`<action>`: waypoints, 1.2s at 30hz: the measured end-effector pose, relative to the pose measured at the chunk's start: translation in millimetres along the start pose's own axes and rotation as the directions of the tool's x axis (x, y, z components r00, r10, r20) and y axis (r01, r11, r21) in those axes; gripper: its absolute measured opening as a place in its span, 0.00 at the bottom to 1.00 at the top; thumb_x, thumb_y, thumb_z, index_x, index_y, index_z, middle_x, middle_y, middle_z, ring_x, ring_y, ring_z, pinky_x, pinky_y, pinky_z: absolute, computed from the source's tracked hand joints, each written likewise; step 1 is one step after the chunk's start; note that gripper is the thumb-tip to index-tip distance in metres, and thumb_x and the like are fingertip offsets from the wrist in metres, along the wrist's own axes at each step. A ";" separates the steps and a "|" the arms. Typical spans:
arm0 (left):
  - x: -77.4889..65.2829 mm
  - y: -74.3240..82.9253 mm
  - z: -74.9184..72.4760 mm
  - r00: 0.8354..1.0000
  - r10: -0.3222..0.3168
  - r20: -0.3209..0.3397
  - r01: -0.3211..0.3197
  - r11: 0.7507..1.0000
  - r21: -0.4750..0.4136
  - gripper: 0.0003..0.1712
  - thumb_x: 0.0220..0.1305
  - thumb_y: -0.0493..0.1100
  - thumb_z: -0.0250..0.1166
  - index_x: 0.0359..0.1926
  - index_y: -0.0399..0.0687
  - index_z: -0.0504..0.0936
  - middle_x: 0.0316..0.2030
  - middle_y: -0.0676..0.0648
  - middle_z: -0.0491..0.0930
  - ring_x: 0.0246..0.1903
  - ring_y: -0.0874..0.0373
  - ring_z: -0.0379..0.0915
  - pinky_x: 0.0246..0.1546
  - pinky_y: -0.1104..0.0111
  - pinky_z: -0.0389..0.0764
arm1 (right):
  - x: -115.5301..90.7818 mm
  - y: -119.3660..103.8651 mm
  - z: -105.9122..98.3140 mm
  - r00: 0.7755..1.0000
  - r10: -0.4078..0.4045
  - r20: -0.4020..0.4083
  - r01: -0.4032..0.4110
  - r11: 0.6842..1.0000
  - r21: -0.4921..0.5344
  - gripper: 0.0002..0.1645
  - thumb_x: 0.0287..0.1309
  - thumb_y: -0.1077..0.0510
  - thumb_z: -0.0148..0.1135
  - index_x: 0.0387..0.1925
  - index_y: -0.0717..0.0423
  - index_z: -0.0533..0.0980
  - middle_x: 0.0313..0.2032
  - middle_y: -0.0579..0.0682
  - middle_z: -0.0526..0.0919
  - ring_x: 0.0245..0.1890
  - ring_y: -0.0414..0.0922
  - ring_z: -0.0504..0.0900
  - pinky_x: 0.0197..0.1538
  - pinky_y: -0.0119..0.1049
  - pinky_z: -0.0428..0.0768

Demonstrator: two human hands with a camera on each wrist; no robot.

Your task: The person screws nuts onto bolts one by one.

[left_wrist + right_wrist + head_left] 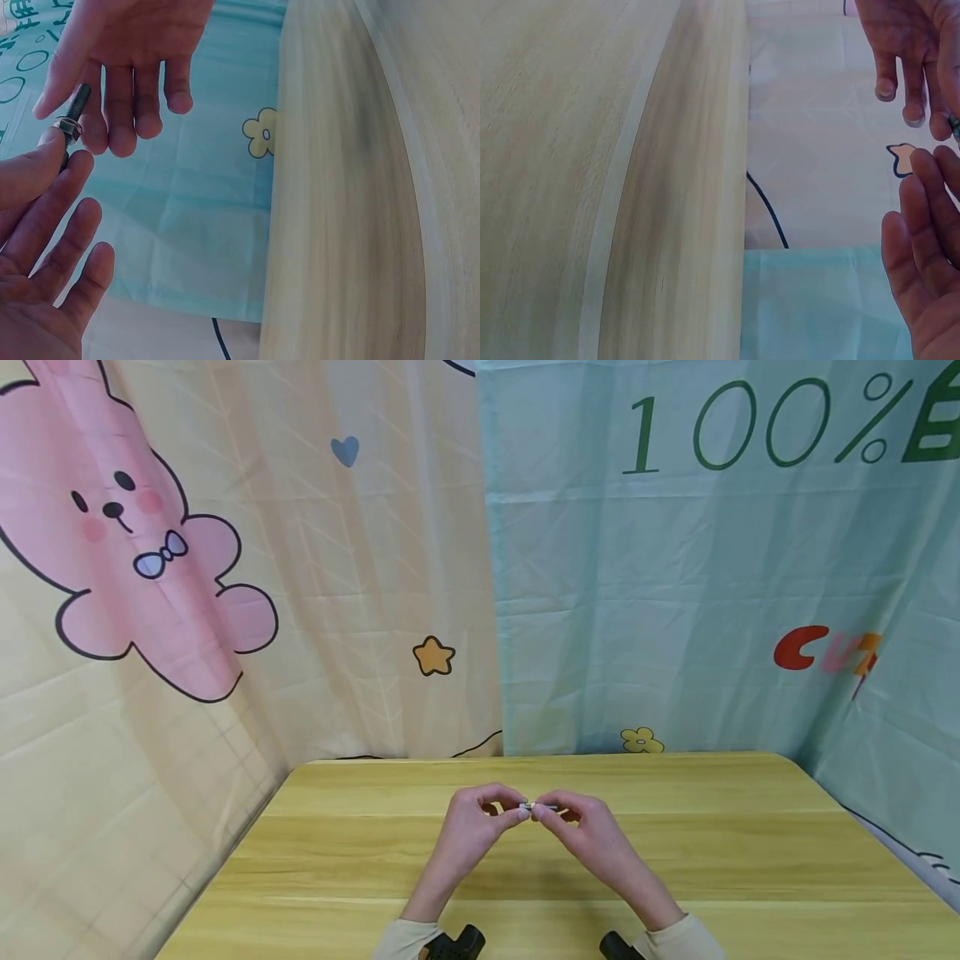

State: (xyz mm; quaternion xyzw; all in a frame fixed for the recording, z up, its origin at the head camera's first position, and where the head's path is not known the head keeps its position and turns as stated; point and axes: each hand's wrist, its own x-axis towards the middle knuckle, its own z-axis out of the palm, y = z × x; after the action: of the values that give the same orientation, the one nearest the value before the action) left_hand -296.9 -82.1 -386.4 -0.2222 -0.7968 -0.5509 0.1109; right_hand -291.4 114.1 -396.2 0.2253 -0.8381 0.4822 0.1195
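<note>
A small dark threaded bolt (76, 103) with a shiny nut and washer (69, 126) partway along it is held above the table between both hands. My left hand (474, 827) pinches one end between thumb and index finger, its other fingers spread loosely in the left wrist view. From the opposite side, my right hand (588, 831) has its thumb and index finger around the bolt by the nut, the threaded end pointing into that hand. The right wrist view catches only a sliver of the bolt at its right edge.
Beneath the hands lies a light wood-grain table (337, 852). Behind it hang a cream curtain (360, 568) with a pink bear print and a teal curtain (637, 593) with lettering. A dark device sits at each wrist.
</note>
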 end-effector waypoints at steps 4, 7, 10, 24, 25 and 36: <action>-0.6 0.0 -0.3 1.000 0.003 -0.001 -0.003 1.000 0.001 0.03 0.58 0.47 0.73 0.33 0.57 0.88 0.28 0.59 0.83 0.34 0.57 0.78 0.37 0.65 0.74 | -0.1 0.6 0.6 1.000 0.011 0.015 -0.012 0.999 0.033 0.14 0.66 0.40 0.58 0.44 0.40 0.82 0.40 0.37 0.84 0.42 0.39 0.81 0.46 0.42 0.78; -1.3 -0.2 -0.6 1.000 0.008 -0.008 -0.008 1.000 0.014 0.02 0.58 0.45 0.73 0.34 0.56 0.88 0.28 0.59 0.83 0.34 0.57 0.78 0.37 0.66 0.74 | 0.3 0.4 1.0 1.000 -0.010 0.023 0.008 0.997 0.082 0.15 0.64 0.46 0.64 0.50 0.43 0.79 0.45 0.40 0.83 0.47 0.41 0.81 0.46 0.40 0.78; -1.8 -0.4 -0.7 1.000 0.009 -0.012 -0.009 1.000 0.020 0.02 0.58 0.44 0.73 0.34 0.56 0.88 0.28 0.60 0.83 0.33 0.58 0.77 0.37 0.66 0.75 | 0.4 0.4 1.5 0.998 -0.060 0.026 0.057 0.992 0.114 0.16 0.62 0.53 0.67 0.51 0.46 0.77 0.46 0.42 0.82 0.47 0.43 0.81 0.45 0.39 0.79; -1.0 0.9 -0.5 1.000 0.016 -0.007 -0.016 1.000 0.021 0.02 0.58 0.46 0.73 0.34 0.58 0.88 0.28 0.60 0.83 0.34 0.59 0.78 0.37 0.65 0.74 | 0.5 0.3 1.9 0.998 -0.060 0.028 0.058 0.996 0.069 0.10 0.65 0.46 0.62 0.43 0.44 0.80 0.40 0.38 0.82 0.43 0.39 0.81 0.46 0.39 0.79; -1.0 1.0 -0.5 1.000 0.016 -0.006 -0.016 1.000 0.021 0.02 0.58 0.46 0.73 0.33 0.58 0.88 0.28 0.60 0.83 0.34 0.60 0.77 0.37 0.65 0.74 | 0.5 0.2 2.2 0.998 -0.055 0.031 0.053 0.996 0.072 0.11 0.66 0.45 0.61 0.43 0.44 0.80 0.40 0.39 0.82 0.44 0.40 0.81 0.46 0.39 0.79; -0.7 0.1 1.3 1.000 0.028 -0.001 -0.028 1.000 0.014 0.04 0.58 0.47 0.73 0.33 0.55 0.88 0.27 0.59 0.82 0.33 0.59 0.77 0.37 0.64 0.74 | 0.0 -0.3 2.3 0.997 0.040 0.058 -0.046 0.994 0.097 0.16 0.69 0.40 0.55 0.43 0.44 0.81 0.40 0.41 0.83 0.43 0.45 0.81 0.45 0.38 0.79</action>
State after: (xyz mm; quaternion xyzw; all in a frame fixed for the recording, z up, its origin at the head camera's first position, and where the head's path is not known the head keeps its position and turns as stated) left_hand -296.1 -81.1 -387.1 -0.2322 -0.7974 -0.5439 0.1204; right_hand -291.2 112.0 -397.2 0.2264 -0.8211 0.5187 0.0742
